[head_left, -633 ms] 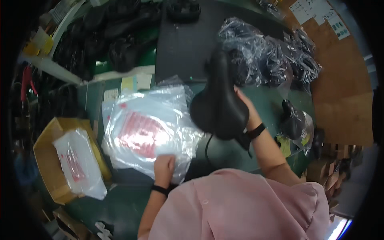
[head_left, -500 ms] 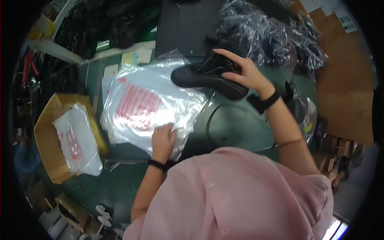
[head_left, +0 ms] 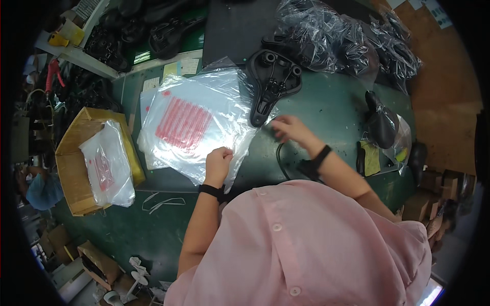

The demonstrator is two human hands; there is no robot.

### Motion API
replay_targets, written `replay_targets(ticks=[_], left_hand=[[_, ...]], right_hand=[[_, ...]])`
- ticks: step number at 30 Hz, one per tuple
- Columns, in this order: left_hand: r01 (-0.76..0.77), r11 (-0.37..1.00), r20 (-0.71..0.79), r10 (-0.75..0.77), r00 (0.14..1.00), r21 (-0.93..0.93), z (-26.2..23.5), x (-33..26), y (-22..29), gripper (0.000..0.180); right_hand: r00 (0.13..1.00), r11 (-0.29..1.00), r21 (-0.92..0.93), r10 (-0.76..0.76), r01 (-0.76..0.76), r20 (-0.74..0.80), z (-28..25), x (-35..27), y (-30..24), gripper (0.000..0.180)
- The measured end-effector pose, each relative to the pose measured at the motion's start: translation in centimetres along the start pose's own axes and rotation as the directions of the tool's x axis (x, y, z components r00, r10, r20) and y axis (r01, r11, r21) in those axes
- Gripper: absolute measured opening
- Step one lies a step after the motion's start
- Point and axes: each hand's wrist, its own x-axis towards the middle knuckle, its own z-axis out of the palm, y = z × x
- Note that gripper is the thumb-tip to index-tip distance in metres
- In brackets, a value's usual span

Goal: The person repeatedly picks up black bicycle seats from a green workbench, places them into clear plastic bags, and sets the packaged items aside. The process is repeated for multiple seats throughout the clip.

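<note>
A stack of clear plastic bags point(head_left: 196, 127) with red print lies on the green table point(head_left: 326, 109). My left hand point(head_left: 218, 162) pinches the near edge of the top bag. A black bicycle saddle point(head_left: 271, 84) lies upside down at the stack's far right corner, its rails up. My right hand point(head_left: 288, 128) hovers just below the saddle's narrow nose, fingers spread, holding nothing that I can see.
A cardboard box point(head_left: 81, 163) with bagged items stands at the left. Wrapped saddles in plastic point(head_left: 347, 41) pile up at the back right, bare saddles point(head_left: 148, 30) at the back left. Another bagged saddle point(head_left: 384, 127) lies at the right. A black mat point(head_left: 229, 30) lies behind.
My right hand has set the saddle down upside down on the table and let go of it. My left hand has stayed on the bag's edge.
</note>
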Motion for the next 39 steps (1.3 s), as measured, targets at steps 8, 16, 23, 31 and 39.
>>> replay_targets(ticks=[8,16,23,31,39], left_hand=[[0.344,0.745,0.142,-0.323,0.936,-0.571,-3.0,0.9,-0.7,0.02],[0.291,0.797,0.083,-0.293,0.953,-0.529,-3.6,1.2,-1.8,0.014],[0.193,0.798,-0.107,-0.305,0.946,-0.57,-3.4,2.8,0.4,0.014],[0.146,0.572,-0.212,-0.512,0.833,-0.807,-5.6,3.6,-2.5,0.02],[-0.629,0.767,-0.056,0.639,0.767,0.13,-13.6,1.0,9.7,0.02]], right_hand=[[0.944,0.929,0.332,-0.046,0.161,-0.328,6.3,7.8,-0.4,0.031],[0.983,0.334,0.941,-0.144,-0.056,0.11,2.6,3.9,-3.8,0.028],[0.902,0.763,0.48,-0.378,0.432,-0.21,4.1,-4.4,-5.7,0.062],[0.838,0.626,-0.576,-0.496,0.526,0.225,7.7,-5.6,-4.8,0.064],[0.92,0.784,-0.515,-0.179,0.347,0.348,7.6,-4.8,-7.3,0.057]])
